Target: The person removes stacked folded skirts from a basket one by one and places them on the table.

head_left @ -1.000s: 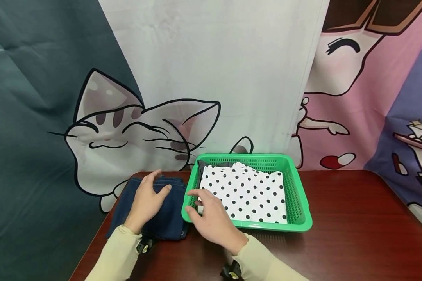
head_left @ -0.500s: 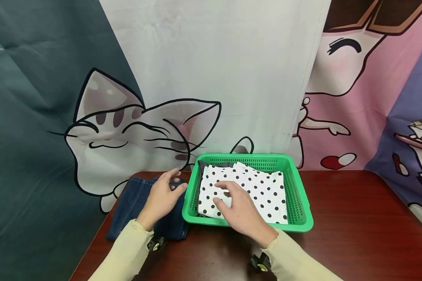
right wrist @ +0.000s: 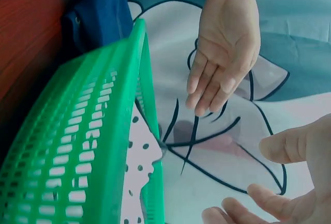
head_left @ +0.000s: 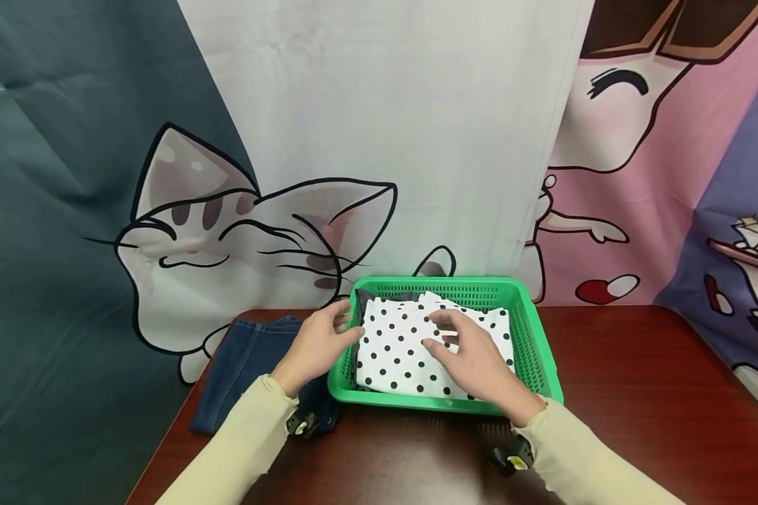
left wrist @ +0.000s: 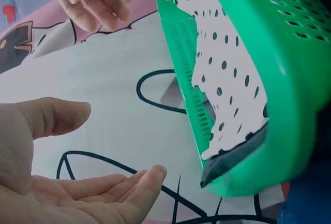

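A green plastic basket with slotted walls stands on the table. In it lies a folded white cloth with black dots, with a dark grey cloth showing at its left and back edges. My left hand hovers by the basket's left rim, fingers loosely bent and holding nothing. Above the dotted cloth is my right hand, thumb and fingers apart with nothing between them. Both wrist views show the hands apart from the basket. Folded blue jeans lie left of the basket, partly behind my left arm.
The reddish-brown wooden table extends to the right of the basket. Behind it hangs a cloth backdrop printed with cartoon animals. A dark device is strapped to each wrist.
Both hands have moved to the right: the left from over the jeans to the basket's left rim, the right from that rim to over the dotted cloth. Basket and clothes stay put.
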Demonstrator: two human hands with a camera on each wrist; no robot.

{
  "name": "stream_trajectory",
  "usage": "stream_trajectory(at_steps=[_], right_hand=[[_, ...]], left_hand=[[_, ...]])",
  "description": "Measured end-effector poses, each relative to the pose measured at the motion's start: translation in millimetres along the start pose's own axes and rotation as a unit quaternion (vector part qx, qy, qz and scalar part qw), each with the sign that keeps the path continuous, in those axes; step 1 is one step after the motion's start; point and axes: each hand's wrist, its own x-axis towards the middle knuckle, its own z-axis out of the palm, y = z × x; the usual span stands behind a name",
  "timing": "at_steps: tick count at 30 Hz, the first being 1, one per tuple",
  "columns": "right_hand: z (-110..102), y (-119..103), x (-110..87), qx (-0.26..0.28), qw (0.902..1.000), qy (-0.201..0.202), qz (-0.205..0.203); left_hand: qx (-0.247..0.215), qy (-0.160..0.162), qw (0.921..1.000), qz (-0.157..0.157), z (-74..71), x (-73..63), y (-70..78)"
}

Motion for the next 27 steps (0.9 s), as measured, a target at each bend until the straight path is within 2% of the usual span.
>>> stream_trajectory(at_steps=[3,10,12,20,27], right_hand=[[-10,5,2.1,0.007,0.9997,-0.013,0.019],[-38,16,9.6,0.019,0.9925,-0.049,0.110],[-45,19,12.4,0.010,0.9908,-0.056,0.123],[-63,35,20.7,-0.005,0.9846,-0.081,0.155],[-69,54,21.2,-0.011,0.9755,-0.107,0.192]], left_hand=[[0.002,-0.013,0.9999,-0.003,3.4,4.1,2.1],[-0.034,-0.049,0.9977,-0.031,11.0,18.3,0.7],[-0.034,-0.054,0.9974,-0.033,11.7,22.5,0.2],[0.004,-0.055,0.9978,-0.037,14.5,43.4,2.6],[0.026,-0.066,0.9966,-0.041,20.5,60.1,-1.1]])
